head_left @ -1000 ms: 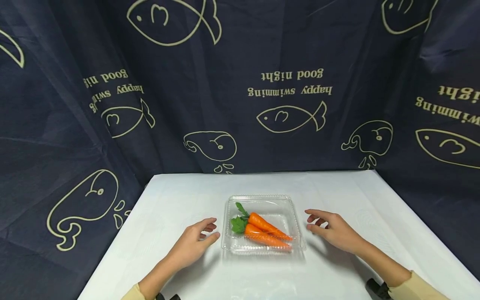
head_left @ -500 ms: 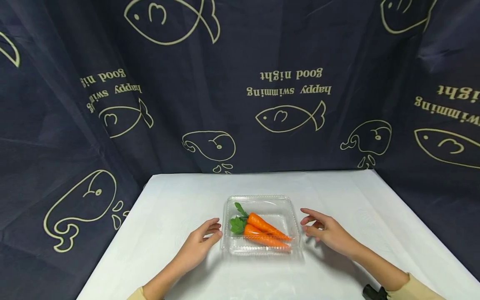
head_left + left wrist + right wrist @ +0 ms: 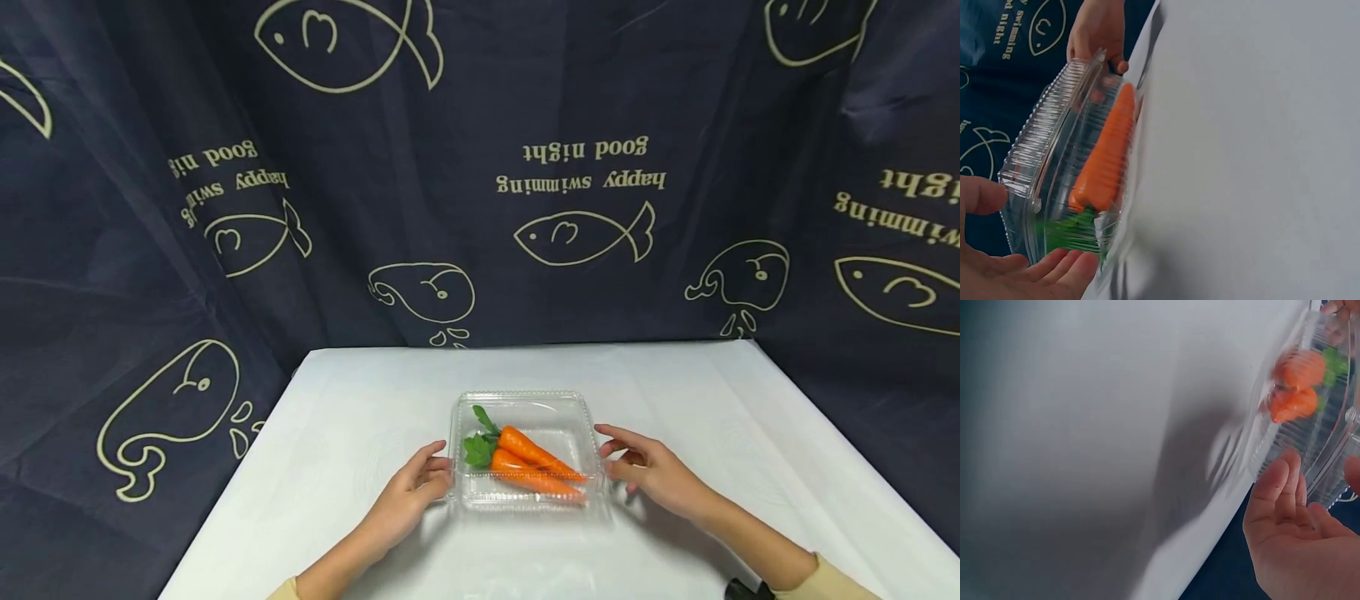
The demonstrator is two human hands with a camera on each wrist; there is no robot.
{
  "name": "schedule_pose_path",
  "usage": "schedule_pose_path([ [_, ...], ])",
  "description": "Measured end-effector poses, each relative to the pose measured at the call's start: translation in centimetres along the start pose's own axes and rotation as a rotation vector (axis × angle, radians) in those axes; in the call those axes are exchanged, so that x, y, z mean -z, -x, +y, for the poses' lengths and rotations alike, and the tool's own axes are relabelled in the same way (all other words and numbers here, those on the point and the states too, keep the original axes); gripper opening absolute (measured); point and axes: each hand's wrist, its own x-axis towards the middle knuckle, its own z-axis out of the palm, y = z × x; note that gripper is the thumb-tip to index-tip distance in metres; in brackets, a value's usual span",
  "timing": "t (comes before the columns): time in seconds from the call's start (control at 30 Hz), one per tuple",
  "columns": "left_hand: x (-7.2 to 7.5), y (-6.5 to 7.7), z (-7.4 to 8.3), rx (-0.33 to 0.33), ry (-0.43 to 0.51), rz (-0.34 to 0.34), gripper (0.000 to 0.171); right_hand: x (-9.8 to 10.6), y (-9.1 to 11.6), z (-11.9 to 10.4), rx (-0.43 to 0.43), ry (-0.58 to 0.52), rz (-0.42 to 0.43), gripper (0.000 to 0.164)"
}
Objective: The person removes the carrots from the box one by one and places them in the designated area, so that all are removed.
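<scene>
A clear plastic clamshell box (image 3: 564, 429) with a ridged rim sits on the white table with its lid down. Two orange carrots with green leafy tops lie inside, the upper carrot (image 3: 531, 450) above the lower carrot (image 3: 525, 475) in the head view. My left hand (image 3: 408, 493) is at the box's left side, fingertips right at its wall and thumb near the lid edge. On the opposite side, my right hand (image 3: 660, 473) has its relaxed fingers at the right wall, thumb apart from them. Through the ridged wall, one carrot (image 3: 1107, 153) shows in the left wrist view.
The white table (image 3: 375, 392) extends around the box on all sides. Behind it and at both sides hangs a dark blue curtain (image 3: 450, 200) printed with fish, whales and upside-down lettering. A black device (image 3: 742, 590) shows by the right sleeve.
Both hands have moved inward toward the box, the left one rightward and the right one leftward, so their fingertips now reach its sides. The box and carrots stay in place.
</scene>
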Motion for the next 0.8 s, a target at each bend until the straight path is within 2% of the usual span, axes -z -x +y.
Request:
schedule_pose_path([
  [0.13, -0.2, 0.0, -0.1, -0.014, -0.006, -0.011, 0.067, -0.3, 0.0, 0.1, 0.02, 0.024, -0.007, 0.06],
  [0.27, -0.3, -0.1, -0.4, -0.018, 0.03, -0.025, 0.074, -0.4, 0.0, 0.1, 0.025, 0.031, -0.014, 0.06],
  [0.5, -0.8, 0.2, -0.4, 0.015, 0.08, -0.032, 0.083, -0.4, 0.1, 0.1, 0.052, 0.028, -0.028, 0.06],
  [0.6, -1.1, 0.4, -0.6, 0.014, 0.122, -0.029, 0.089, -0.3, 0.2, 0.2, 0.06, 0.029, -0.048, 0.061],
  [0.8, -1.9, 0.5, -1.2, 0.004, 0.143, 0.006, 0.093, -0.5, 0.3, 0.2, 0.06, 0.058, -0.079, 0.064],
])
